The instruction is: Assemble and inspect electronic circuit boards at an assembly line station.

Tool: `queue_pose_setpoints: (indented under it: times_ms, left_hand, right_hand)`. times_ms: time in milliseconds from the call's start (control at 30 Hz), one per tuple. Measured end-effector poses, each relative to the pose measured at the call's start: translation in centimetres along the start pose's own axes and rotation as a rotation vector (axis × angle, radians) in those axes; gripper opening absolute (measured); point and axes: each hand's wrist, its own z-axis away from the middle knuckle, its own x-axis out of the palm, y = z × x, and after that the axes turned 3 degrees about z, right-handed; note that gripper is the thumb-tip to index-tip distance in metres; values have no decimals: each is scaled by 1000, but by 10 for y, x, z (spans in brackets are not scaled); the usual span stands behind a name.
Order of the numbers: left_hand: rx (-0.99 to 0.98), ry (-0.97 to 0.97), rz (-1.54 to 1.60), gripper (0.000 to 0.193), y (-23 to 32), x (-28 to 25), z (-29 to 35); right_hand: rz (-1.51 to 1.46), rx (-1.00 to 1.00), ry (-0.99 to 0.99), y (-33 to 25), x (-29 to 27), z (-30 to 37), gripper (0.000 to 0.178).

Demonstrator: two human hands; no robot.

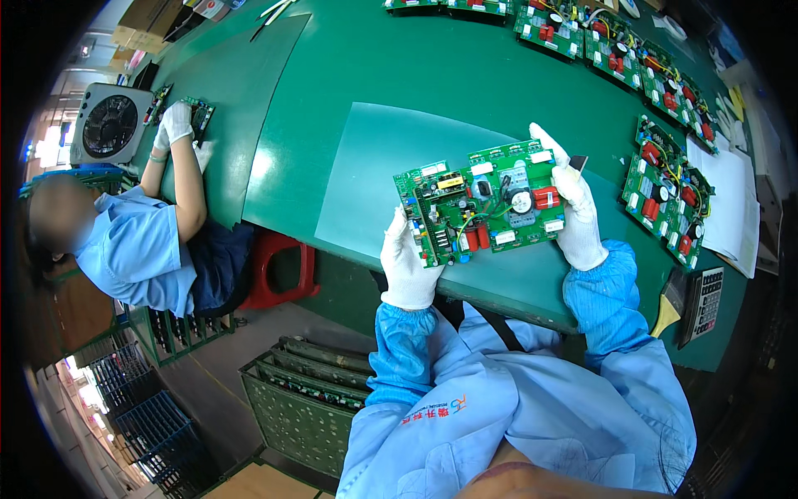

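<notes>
A green circuit board (499, 187) is held up above the near edge of the table, its parts facing me. It carries red capacitors, white blocks, a round black-and-white part and a yellow-green wire. My left hand (407, 264), in a white glove, grips the board's left edge with the fingers partly hidden behind it. On the right edge my gloved right hand (578, 212) is closed around the board. A small dark object (578, 163) shows by the right fingers; I cannot tell what it is. Beneath the board lies a pale translucent sheet (357, 166).
Several similar boards (665, 191) stand at the right and far right of the green table (399, 66). Papers (723, 195), a brush (667, 312) and a calculator (706, 303) lie at the right. Leftward, a co-worker (141, 241) handles a board near a fan (110, 125). A rack (307, 399) stands below.
</notes>
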Motion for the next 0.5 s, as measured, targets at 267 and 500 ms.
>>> queue_pose_setpoints:
  times_ms: [267,500]
  left_hand:
    - [-30,10,15,43,1,-9,-1]
    - [-11,48,-37,39,2,-10,0]
  right_hand:
    - [52,37,41,3,1,-6,59]
    - [107,40,49,4,1,-5,61]
